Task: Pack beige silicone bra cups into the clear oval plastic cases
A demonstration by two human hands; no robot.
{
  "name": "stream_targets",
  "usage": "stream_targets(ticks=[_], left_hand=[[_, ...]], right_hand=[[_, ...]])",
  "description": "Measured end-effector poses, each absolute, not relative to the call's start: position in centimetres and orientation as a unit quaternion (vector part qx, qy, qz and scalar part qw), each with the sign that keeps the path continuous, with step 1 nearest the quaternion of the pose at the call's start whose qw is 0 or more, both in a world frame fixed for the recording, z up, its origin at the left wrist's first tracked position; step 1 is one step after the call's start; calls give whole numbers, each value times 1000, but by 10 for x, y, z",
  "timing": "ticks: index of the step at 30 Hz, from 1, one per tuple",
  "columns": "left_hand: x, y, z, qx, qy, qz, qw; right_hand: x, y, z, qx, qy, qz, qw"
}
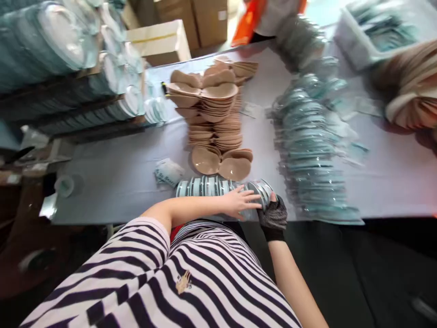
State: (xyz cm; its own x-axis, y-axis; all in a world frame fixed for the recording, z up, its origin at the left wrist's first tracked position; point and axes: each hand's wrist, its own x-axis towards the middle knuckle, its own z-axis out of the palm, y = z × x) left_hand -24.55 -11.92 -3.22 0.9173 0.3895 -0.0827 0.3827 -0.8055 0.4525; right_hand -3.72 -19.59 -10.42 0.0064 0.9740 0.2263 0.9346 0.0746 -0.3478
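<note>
A row of round, flat cases (pixel 211 187) with pale teal and white edges lies along the table's front edge. My left hand (pixel 241 202), bare, rests across the right part of that row with its fingers stretched out and apart. At the right end, my right hand (pixel 275 213) in a dark grey fingerless glove grips the last cases, its thumb on top; its other fingers are mostly hidden. Just behind the row sit beige bra cups (pixel 235 168), joined in pairs, with more cups stacked farther back. A small printed packet (pixel 169 172) lies to the left.
Clear plastic shells (pixel 314 155) form a long nested row on the right. Racks of round cases (pixel 61 34) stand at the left. A white bin (pixel 355 38), more beige cups (pixel 414 91) and a cardboard box (pixel 157 41) are farther off. Another person's orange garment (pixel 247 20) shows behind the table.
</note>
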Motion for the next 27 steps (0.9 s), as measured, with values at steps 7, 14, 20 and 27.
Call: stream_targets(ticks=[7,14,20,27], left_hand=[[-304,-131,-12,931,276,81,225],[-499,-123,-16,603,746,126,252],[-595,-116,-80,491,827,25,274],[-607,-117,-98,507,818,20,272]], right_hand=[[-46,-184,-67,-657,-711,55,245],[-180,-93,-16,-512,-814,108,253],[-302,-2,-23,-591,-795,103,-85],[-266,17,-14,-597,-770,91,-205]])
